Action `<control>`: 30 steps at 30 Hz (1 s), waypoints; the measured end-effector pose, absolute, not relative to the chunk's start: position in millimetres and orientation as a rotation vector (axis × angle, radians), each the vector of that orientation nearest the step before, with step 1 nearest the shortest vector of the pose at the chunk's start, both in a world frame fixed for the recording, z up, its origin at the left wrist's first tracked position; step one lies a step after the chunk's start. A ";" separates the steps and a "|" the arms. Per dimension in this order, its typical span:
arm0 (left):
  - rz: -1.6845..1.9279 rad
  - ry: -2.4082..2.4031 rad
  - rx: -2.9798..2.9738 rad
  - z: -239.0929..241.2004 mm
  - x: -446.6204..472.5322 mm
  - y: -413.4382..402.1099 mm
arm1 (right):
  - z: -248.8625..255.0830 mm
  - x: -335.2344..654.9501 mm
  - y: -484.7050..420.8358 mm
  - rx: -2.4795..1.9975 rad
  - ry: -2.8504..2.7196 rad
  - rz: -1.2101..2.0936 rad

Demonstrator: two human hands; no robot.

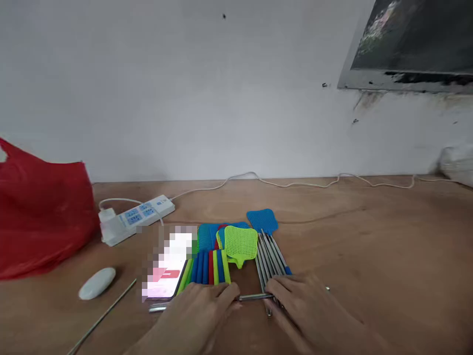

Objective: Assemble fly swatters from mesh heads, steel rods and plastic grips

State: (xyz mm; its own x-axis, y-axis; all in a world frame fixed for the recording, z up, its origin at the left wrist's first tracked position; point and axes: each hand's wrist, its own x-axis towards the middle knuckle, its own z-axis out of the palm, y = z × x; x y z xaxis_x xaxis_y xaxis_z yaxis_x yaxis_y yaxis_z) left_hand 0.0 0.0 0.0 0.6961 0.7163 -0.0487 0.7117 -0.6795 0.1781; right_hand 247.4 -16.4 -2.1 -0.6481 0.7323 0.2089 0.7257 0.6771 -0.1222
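Observation:
My left hand point(203, 308) is closed around one end of a thin metal rod point(254, 297). My right hand point(295, 301) has its fingers closed at the rod's other end, so it lies level between the two. Under and beside my right hand is a bundle of silver rods point(270, 259). Just beyond my left hand lies a row of coloured tube handles point(205, 267) in green, blue, red and yellow. Mesh fly swatter heads lie behind them, a yellow-green one point(241, 241) on top and a blue one point(263, 220) farther back.
A phone with a lit screen point(168, 276) lies left of the handles. Farther left are a white computer mouse point(97, 283), a thin rod point(103, 315), a white power strip point(138, 219) and a red bag point(44, 212). A white cable point(284, 185) runs along the wall.

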 end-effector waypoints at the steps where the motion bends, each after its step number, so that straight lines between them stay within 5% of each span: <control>1: 0.089 1.111 2.708 -1.3 1.9 -1.5 | -3.3 245.5 -17.1 -1.142 -2.653 -0.005; 17: 0.233 1.097 2.717 -0.3 -22.7 2.2 | -17.1 274.8 -12.0 -1.122 -2.590 0.016; 30: -0.032 1.308 2.800 7.2 -30.0 5.2 | -10.1 292.4 -11.8 -1.234 -2.538 -0.080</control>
